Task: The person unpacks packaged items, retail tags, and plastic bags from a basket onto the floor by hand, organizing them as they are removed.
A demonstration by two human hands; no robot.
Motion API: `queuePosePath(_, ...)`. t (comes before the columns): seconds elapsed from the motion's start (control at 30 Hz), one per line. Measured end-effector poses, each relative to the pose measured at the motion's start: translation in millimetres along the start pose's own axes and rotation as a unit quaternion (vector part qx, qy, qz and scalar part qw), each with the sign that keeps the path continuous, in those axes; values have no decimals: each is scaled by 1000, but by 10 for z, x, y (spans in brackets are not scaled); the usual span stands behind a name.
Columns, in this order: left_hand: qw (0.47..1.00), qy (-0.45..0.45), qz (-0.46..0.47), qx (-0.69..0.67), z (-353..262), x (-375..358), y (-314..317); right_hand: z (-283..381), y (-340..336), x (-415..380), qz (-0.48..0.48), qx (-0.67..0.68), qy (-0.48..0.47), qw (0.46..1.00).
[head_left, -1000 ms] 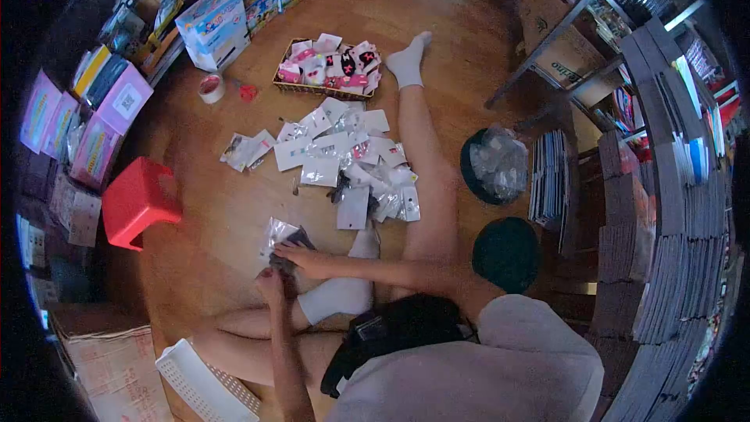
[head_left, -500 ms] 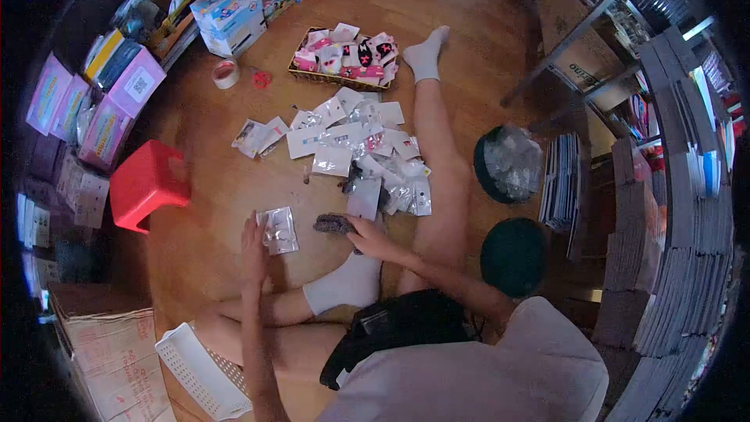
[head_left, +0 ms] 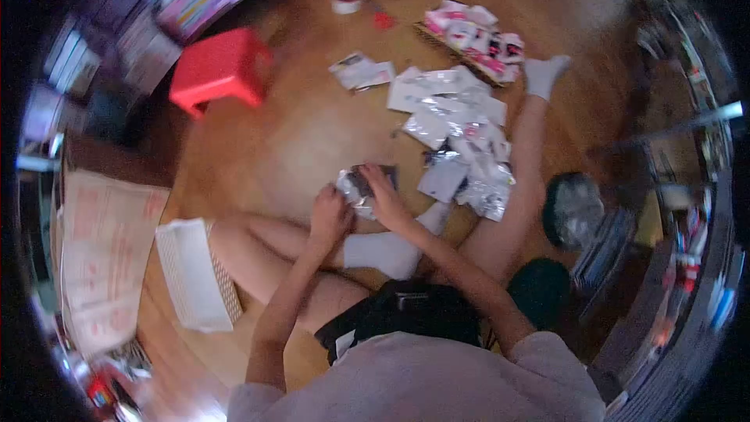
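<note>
While in hand [head_left: 383, 194], bag [head_left: 362, 205] with dark item [head_left: 359, 181].

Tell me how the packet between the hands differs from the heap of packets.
The packet is between the left hand and right hand; the heap lies spread on the floor, with neither hand on it. The packet is just one, the heap many, overlapping. The packet has a dark item at it; the heap shows mostly white cards. Both have shiny, clear plastic.

The dim view is blurred, bowed toward black edges, with glare on the plastic packets [head_left: 469, 141]
</note>
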State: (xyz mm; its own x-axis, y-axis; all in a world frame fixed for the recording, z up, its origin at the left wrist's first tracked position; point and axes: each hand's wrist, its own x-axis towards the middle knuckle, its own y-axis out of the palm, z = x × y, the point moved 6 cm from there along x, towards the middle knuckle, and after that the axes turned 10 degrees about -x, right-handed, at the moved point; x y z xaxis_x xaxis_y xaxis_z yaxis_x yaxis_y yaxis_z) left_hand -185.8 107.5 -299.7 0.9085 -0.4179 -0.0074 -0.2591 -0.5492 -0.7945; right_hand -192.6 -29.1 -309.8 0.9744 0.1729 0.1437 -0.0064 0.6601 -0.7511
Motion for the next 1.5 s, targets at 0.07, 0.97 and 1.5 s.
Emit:
queuePosePath(0.07,998,-41,5,-37,184,33,39,45,31,19,48,-39,17,998)
queuePosePath(0.97,1000,7,-10,29,117,-89,391,90,249,85,100,-160,-15,982)
queuePosePath(1.5,999,-10,21,24,118,-69,362,128,302,-131,112,-105,-18,988)
